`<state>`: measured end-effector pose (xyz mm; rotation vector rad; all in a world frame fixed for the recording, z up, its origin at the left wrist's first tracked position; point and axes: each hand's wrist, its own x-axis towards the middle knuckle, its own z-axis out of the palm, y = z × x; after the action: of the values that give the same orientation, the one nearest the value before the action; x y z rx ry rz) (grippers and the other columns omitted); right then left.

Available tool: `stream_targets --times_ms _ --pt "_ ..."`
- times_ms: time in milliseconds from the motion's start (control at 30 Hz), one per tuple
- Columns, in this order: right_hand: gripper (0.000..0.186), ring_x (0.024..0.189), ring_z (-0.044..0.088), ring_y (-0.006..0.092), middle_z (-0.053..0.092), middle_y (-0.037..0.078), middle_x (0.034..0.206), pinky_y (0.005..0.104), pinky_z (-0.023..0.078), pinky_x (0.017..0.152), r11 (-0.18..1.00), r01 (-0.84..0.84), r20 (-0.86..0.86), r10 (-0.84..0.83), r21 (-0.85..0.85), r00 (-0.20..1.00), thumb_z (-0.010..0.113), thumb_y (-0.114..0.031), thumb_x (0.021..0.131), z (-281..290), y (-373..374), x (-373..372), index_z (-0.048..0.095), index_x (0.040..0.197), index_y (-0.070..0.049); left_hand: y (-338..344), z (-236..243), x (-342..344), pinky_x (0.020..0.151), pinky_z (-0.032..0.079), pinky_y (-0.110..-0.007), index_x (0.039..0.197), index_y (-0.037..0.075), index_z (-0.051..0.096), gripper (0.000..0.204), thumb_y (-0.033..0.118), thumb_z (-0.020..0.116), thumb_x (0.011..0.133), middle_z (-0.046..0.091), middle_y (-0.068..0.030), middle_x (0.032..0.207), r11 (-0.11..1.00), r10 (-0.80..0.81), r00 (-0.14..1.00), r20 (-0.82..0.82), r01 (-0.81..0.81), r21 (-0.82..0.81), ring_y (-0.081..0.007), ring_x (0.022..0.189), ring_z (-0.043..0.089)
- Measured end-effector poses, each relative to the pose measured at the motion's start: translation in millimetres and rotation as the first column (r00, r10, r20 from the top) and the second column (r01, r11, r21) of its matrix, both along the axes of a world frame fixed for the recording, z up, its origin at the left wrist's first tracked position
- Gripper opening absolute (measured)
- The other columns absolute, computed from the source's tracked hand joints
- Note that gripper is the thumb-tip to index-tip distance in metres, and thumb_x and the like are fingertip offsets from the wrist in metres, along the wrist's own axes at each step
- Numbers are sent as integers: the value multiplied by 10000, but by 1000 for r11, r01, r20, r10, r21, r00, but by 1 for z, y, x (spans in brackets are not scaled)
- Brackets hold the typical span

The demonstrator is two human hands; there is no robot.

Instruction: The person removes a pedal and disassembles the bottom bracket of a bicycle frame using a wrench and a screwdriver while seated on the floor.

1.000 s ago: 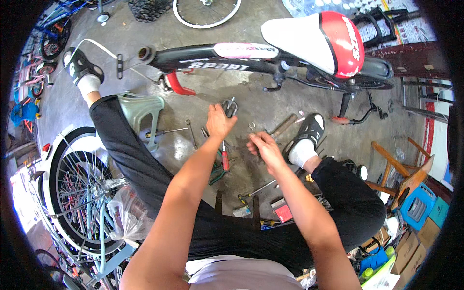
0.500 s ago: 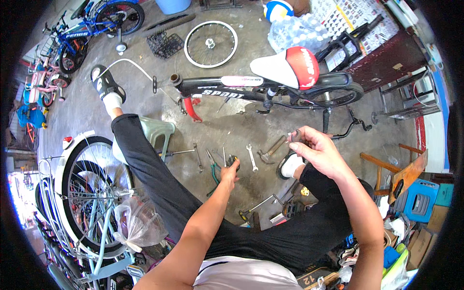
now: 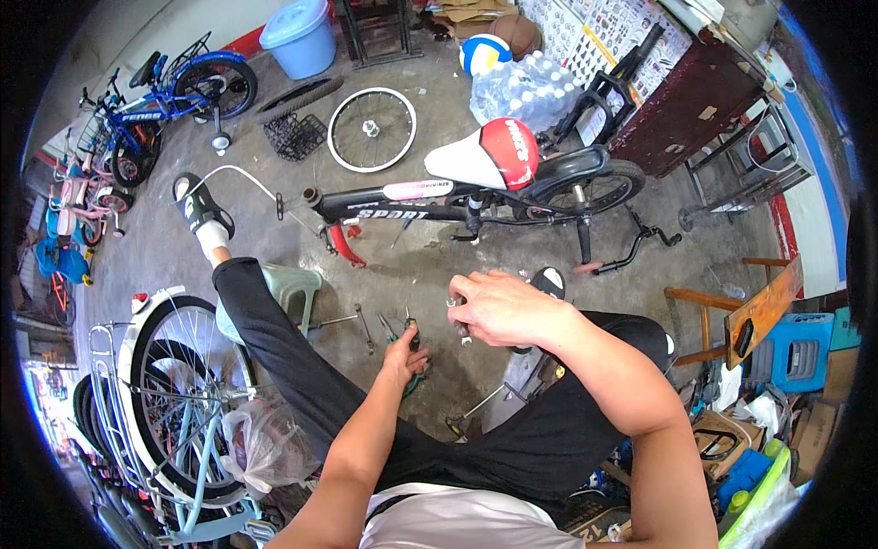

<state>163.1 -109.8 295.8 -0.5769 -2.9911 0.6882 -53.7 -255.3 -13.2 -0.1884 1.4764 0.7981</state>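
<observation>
Low over the floor, my left hand (image 3: 401, 357) has its fingers round the dark handle of what looks like a screwdriver (image 3: 413, 338). Green-handled pliers (image 3: 416, 379) lie beside and partly under that hand. My right hand (image 3: 508, 309) is raised to the right, back of the hand up, fingers closed round something small and dark; its kind is hidden. Below the right fingers, one end of an open-ended wrench (image 3: 466, 340) shows on the floor. A T-shaped metal tool (image 3: 364, 329) lies left of the pliers. Ahead lies a black bicycle frame (image 3: 366, 203) with a red-and-white saddle (image 3: 494, 157).
A bare wheel (image 3: 371, 129) and a black wire basket (image 3: 294, 135) lie beyond the frame. At left stand a light-blue bicycle (image 3: 187, 448) and a green stool (image 3: 291, 291). Right are a wooden stool (image 3: 764, 311) and blue plastic stool (image 3: 794, 352). Bottles in plastic (image 3: 529, 90) stand behind.
My view has tipped up, showing more of the far floor. My right hand has moved left and turned back up, now covering the hammer and part of the wrench. My left hand stays by the pliers.
</observation>
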Motion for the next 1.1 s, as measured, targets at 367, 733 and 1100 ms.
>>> stream_targets --times_ms 367,733,1100 --pt "210 992 670 323 674 114 945 476 525 871 1000 17 158 -16 -5 987 708 -212 839 -1 12 8 694 1006 -85 105 142 -53 646 550 -334 1245 4 590 662 561 724 914 714 -111 1111 863 -128 874 -469 331 382 -228 873 724" --pt "204 971 675 316 662 99 915 479 532 859 999 6 160 -12 34 987 716 -198 820 -1 11 10 692 989 -84 217 249 -77 881 539 -467 1298 43 577 714 412 860 757 653 -189 1236 507 121 -331 -936 831 -228 -386 1067 661" --pt "189 1005 684 325 697 106 956 481 540 887 1000 -15 209 16 -4 978 707 -165 818 8 17 11 710 987 -81 155 214 -20 805 544 -330 1391 27 570 854 298 955 679 678 -132 1254 449 346 168 -923 834 320 -233 946 659"
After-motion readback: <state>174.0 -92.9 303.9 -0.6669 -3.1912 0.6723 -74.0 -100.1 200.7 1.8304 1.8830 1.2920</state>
